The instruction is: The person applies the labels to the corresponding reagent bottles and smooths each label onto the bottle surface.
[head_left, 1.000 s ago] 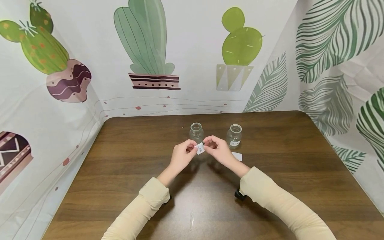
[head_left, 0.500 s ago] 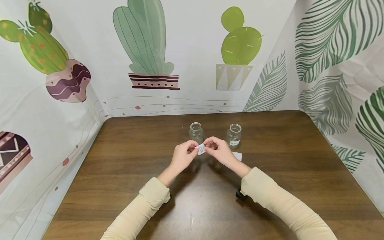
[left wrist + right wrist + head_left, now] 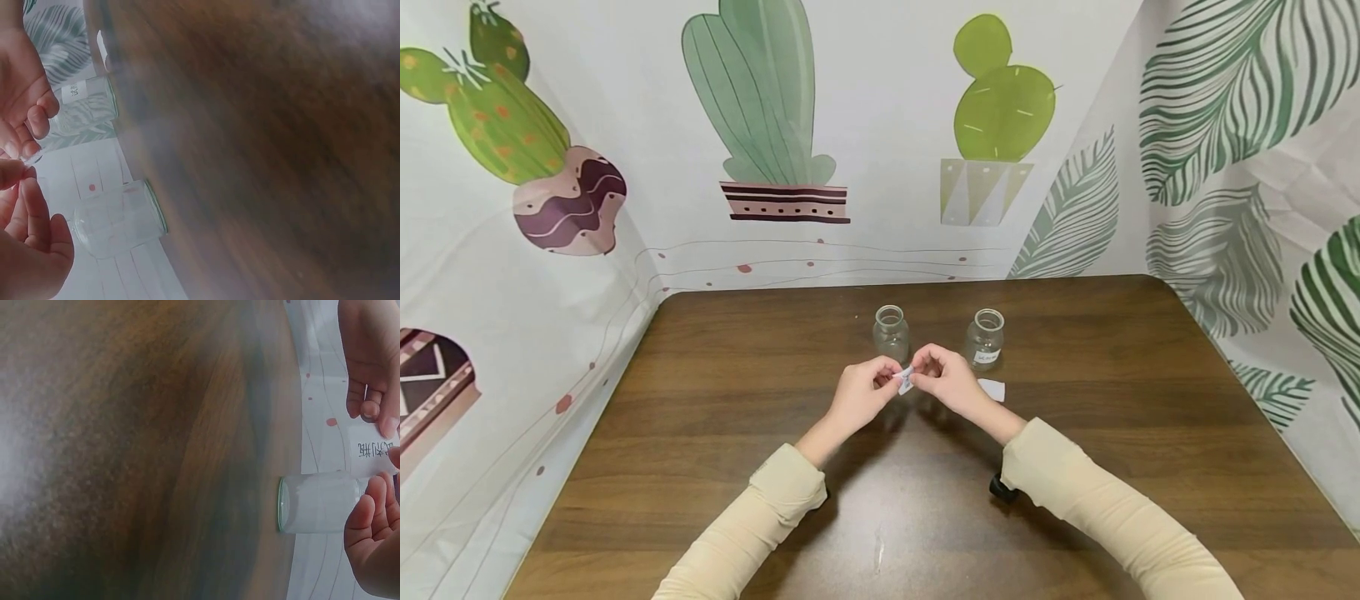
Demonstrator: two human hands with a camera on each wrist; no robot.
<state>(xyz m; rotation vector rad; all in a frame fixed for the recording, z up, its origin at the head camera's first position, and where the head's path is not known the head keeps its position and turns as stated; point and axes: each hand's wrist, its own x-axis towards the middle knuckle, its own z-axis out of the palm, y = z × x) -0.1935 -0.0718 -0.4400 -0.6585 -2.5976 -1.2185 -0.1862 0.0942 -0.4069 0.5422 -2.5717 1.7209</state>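
Note:
A small white label [image 3: 906, 381] with dark printed characters is stretched between both hands, above the table. My left hand [image 3: 863, 392] pinches one edge between thumb and forefinger; my right hand [image 3: 949, 379] pinches the opposite edge. In the right wrist view the label [image 3: 370, 450] shows its lettering, its far end hidden by the fingers. Just behind the hands stands an unlabelled clear glass jar [image 3: 891, 332], upright and open-topped. A second glass jar [image 3: 987, 333], bearing a white label [image 3: 987, 357] on its front, stands to the right, past my right hand.
A piece of white paper [image 3: 992, 389] lies on the brown wooden table [image 3: 737, 400], beside my right wrist and in front of the labelled jar. Behind the table hangs a white cloth [image 3: 895, 167] printed with cacti and leaves.
Both hands have shifted slightly toward the person with the label. The label has tilted, so less of its printed face shows in the head view. The jars and paper stay put.

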